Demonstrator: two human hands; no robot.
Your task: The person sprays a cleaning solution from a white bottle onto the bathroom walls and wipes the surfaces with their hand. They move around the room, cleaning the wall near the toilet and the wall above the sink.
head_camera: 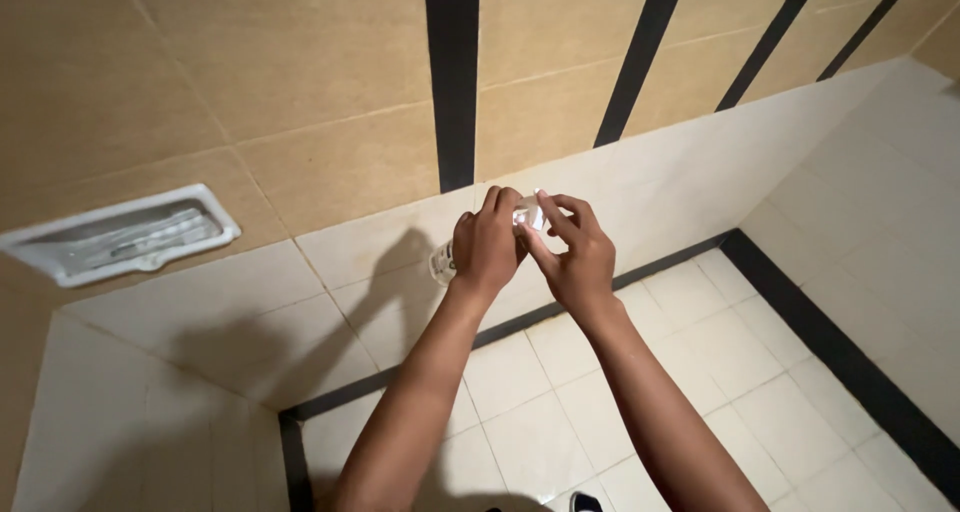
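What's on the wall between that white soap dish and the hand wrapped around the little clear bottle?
Nothing stands there: in the head view, only bare tan and cream wall tile and the arm's shadow lie between the soap dish and the left hand gripping the bottle.

Most of the small clear bottle is covered by the left hand, so that only its lower end and a pale part near the fingertips of the right hand are seen; its contents cannot be told. Both forearms are cut off by the bottom edge. What lies in the recessed white soap dish is blurred, and a dark object at the bottom edge is cropped beyond recognition.
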